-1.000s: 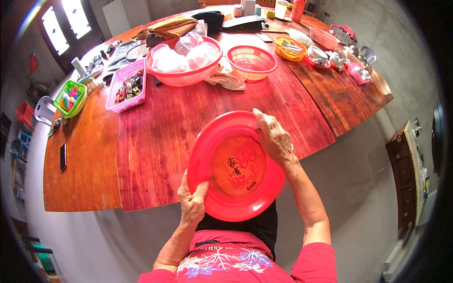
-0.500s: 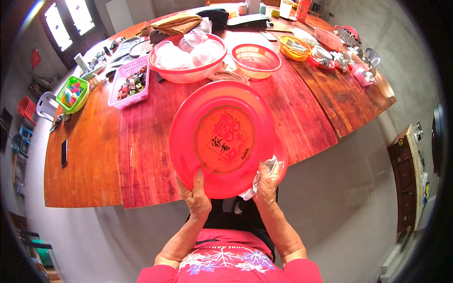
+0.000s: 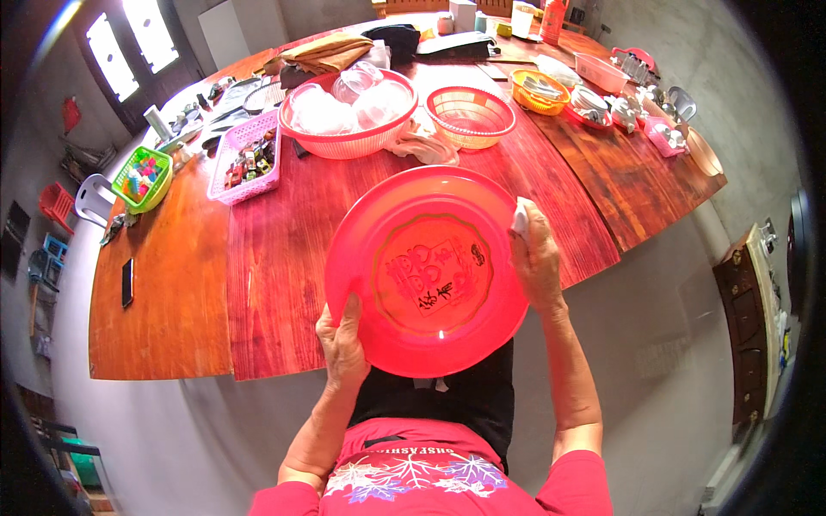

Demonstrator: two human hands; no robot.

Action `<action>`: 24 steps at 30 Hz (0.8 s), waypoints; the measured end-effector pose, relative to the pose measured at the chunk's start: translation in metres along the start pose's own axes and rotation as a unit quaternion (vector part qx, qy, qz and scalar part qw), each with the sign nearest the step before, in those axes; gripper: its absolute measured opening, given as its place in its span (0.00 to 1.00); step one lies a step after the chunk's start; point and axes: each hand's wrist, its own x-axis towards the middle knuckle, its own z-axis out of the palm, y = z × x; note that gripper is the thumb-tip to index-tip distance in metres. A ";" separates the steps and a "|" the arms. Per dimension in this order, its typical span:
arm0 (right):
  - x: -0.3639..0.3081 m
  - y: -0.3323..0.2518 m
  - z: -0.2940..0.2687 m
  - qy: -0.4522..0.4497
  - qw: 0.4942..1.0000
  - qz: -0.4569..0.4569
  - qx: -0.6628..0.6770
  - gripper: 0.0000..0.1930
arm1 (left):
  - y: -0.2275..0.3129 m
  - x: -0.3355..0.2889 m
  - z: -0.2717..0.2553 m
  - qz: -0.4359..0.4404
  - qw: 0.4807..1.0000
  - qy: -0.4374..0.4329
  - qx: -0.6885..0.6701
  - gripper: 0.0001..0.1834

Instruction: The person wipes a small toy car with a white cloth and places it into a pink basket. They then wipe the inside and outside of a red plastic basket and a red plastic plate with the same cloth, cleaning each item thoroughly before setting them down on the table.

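Observation:
A round red plastic tray with a printed design in its middle is held up in front of me, over the near edge of the table. My left hand grips its lower left rim, thumb on the upper face and the fingers mostly hidden behind. At the right rim my right hand is closed on a white cloth, pressed against the tray's edge. Only a small piece of the cloth shows; the rest is hidden by the hand and the tray.
On the wooden table, beyond the tray, stand a red basket of clear bowls and a smaller red-rimmed basket. To the left are a pink basket, a green basket and a phone. Dishes stand at right.
My right hand and the cloth have moved up from the tray's lower right edge to its right side. The tray has turned and shifted slightly right; my left hand still holds its lower left rim.

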 end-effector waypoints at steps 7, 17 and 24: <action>-0.047 -0.027 0.017 -0.183 0.958 -0.048 -0.215 0.32 | -0.021 -0.004 -0.006 -0.027 0.982 0.186 0.009 0.29; -0.100 -0.122 0.016 -0.349 0.936 -0.037 -0.006 0.27 | -0.016 -0.012 0.011 -0.044 0.966 0.230 0.108 0.30; -0.058 -0.104 0.062 -0.286 0.941 -0.170 0.061 0.22 | -0.035 -0.019 0.005 -0.038 0.996 0.087 0.006 0.19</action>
